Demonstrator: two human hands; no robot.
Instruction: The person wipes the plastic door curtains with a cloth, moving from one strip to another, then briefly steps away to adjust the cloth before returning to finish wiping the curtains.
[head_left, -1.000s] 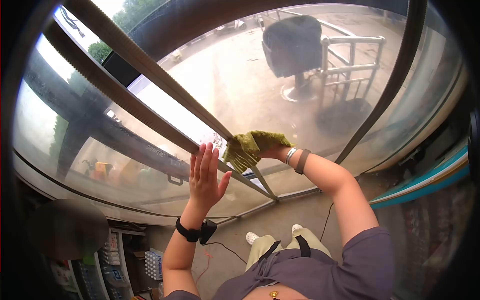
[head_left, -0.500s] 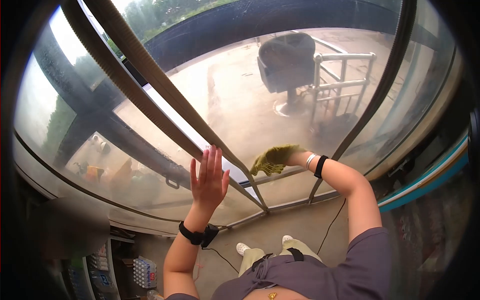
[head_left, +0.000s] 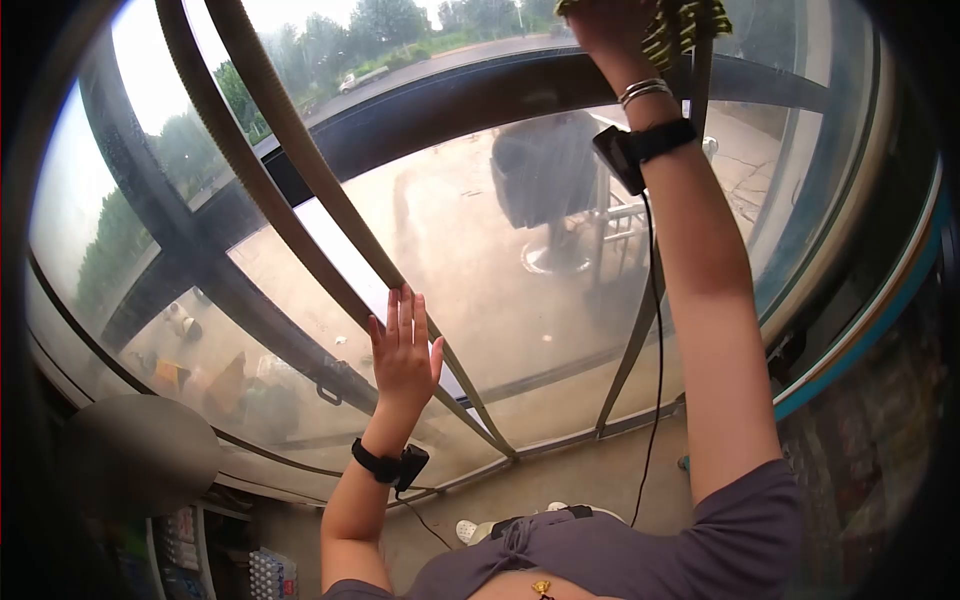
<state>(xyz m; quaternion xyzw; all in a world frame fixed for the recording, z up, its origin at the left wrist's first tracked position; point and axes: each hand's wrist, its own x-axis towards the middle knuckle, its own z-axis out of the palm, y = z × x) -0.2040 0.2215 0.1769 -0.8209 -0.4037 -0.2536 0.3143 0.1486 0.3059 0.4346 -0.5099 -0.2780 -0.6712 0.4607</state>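
A clear plastic door curtain [head_left: 450,240] with brown edge strips [head_left: 310,165] spans the view in front of me. My left hand [head_left: 403,350] lies with fingers stretched out over the meeting edges of two panels, holding nothing. High at the top edge of the view, my right hand [head_left: 608,35] holds a yellow-green cloth [head_left: 690,25] by the upper right of the curtain. Part of that hand and cloth is cut off. Each wrist wears a black band with a small device and a cable.
Through the plastic I see a dark chair [head_left: 545,175], a metal rail frame [head_left: 618,215], a road with a white vehicle [head_left: 363,80], and trees. Packed bottles [head_left: 272,572] stand by a shelf [head_left: 205,560] at lower left. A black cable [head_left: 655,380] hangs from my right wrist.
My right arm has swept up from the lower middle of the curtain to its top, carrying the cloth. My left hand stays at the panel edges, slightly shifted in view.
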